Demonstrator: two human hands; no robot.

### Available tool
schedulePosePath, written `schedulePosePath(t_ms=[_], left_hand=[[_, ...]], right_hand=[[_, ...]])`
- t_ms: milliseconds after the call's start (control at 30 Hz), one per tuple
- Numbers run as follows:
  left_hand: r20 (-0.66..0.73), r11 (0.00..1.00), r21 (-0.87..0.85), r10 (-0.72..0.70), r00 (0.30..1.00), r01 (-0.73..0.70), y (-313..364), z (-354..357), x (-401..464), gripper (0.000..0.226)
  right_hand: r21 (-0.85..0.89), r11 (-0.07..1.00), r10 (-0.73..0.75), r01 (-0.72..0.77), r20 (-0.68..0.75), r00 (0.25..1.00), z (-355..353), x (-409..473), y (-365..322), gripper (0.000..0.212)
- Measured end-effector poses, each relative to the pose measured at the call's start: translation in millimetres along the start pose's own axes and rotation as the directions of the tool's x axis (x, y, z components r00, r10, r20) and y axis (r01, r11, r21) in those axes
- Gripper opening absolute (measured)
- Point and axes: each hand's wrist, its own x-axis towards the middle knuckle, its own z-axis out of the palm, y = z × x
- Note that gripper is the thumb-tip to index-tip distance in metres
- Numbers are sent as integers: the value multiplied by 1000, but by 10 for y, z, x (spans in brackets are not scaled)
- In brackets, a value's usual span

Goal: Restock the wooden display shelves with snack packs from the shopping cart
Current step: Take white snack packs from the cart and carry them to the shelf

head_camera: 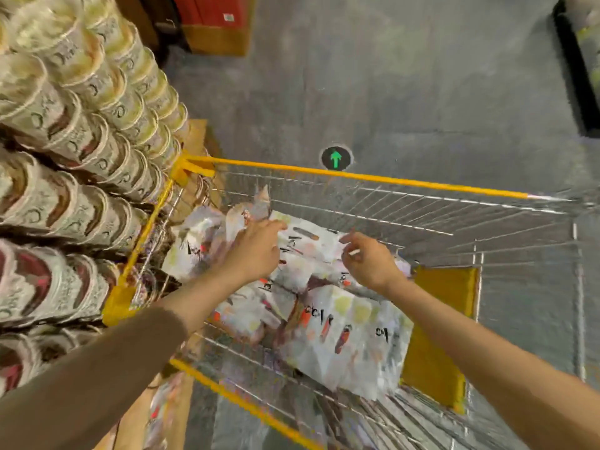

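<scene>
The snack packs (pixel 311 287) lay in a loose pile inside the shopping cart (pixel 357 181), mostly toward its left side and near edge. They were white bags with little colored pictures (the print was too blurry to read). The left hand (pixel 256 248) reached down onto the pile near the cart's left edge, its fingers stretched forward and resting on the top pack. The right hand (pixel 370 258) hovered just beside it over the same pack, with its fingers curled and pinched near the pack's far edge; I could not tell if it really held the pack. A yellow flap (pixel 441 319) hung inside the cart by its right wall. To the left of the cart stood the display shelves (pixel 194 138), packed with rows of round cups (pixel 81 131). Beyond the cart's far edge, the gray floor (pixel 422 92) had a green arrow sticker (pixel 336 158).
</scene>
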Motion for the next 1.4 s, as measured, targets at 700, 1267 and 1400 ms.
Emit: schedulePosePath(t_ms=[700, 1267, 1400], left_hand=[[217, 906, 389, 85, 972, -166, -644, 463, 814, 18], [87, 880, 422, 200, 976, -218, -141, -389, 193, 35], [-4, 847, 483, 256, 967, -223, 157, -771, -294, 38]], right_hand=[[-439, 896, 149, -66, 158, 976, 795, 1420, 249, 21], [-452, 859, -263, 241, 14, 965, -354, 530, -306, 19], [-485, 813, -367, 324, 6, 930, -749, 46, -595, 35]])
